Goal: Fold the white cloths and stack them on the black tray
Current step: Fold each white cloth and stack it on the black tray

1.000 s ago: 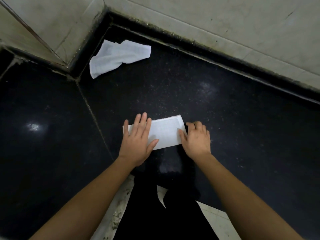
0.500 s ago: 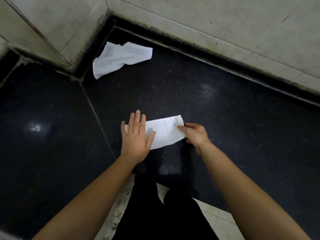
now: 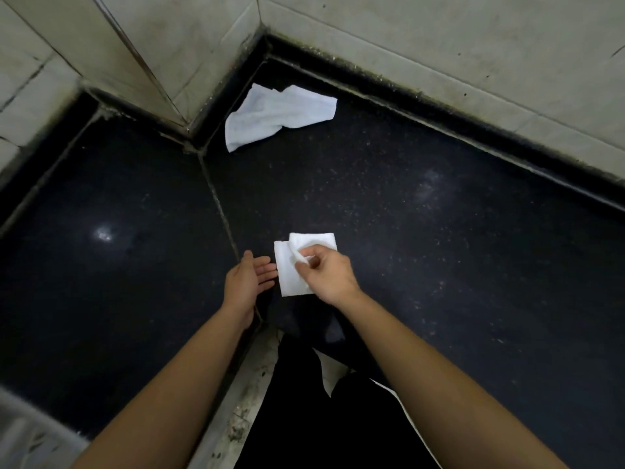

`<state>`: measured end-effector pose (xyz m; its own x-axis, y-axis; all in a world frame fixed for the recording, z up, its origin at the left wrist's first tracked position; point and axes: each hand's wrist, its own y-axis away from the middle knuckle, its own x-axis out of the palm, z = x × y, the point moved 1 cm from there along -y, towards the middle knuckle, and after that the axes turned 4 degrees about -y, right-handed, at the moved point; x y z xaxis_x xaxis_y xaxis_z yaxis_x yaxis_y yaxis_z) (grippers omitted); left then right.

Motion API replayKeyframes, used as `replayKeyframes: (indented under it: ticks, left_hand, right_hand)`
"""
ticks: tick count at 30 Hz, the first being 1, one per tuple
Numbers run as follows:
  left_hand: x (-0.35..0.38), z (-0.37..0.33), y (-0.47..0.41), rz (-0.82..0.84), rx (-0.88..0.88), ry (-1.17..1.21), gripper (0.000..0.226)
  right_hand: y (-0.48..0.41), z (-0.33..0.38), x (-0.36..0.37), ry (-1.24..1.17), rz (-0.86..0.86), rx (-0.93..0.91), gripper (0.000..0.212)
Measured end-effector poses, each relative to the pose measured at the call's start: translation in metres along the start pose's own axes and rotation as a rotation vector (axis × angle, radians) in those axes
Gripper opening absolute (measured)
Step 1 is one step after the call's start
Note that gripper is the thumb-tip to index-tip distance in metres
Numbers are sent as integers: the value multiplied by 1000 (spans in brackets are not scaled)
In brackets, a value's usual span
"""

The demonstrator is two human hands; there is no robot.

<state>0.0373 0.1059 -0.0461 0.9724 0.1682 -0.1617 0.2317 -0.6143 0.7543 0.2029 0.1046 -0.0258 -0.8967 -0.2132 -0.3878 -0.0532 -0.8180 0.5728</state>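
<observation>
A white cloth [image 3: 291,269], partly folded over itself, lies on the black speckled counter [image 3: 422,248] in front of me. My right hand [image 3: 326,274] pinches one end of it and holds that end over the left half. Just left of the cloth, my left hand [image 3: 248,280] hovers with straight fingers, its fingertips near the cloth's left edge, holding nothing. A second white cloth [image 3: 275,115] lies crumpled at the back, close to the wall corner. No black tray is in view.
Pale tiled walls [image 3: 439,45] border the counter at the back and left. A seam [image 3: 220,214] runs across the black surface left of the cloth. The counter's near edge and my dark clothing [image 3: 321,418] are below.
My right hand has lifted the cloth's right end and carried it leftward over the rest, halving its length. My left hand has come off the cloth and moved to its left.
</observation>
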Motion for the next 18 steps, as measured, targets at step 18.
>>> replayKeyframes:
  ticks: [18]
  left_hand:
    - [-5, 7, -1, -3, 213, -285, 18]
  right_hand:
    - [13, -21, -18, 329, -28, -209, 35]
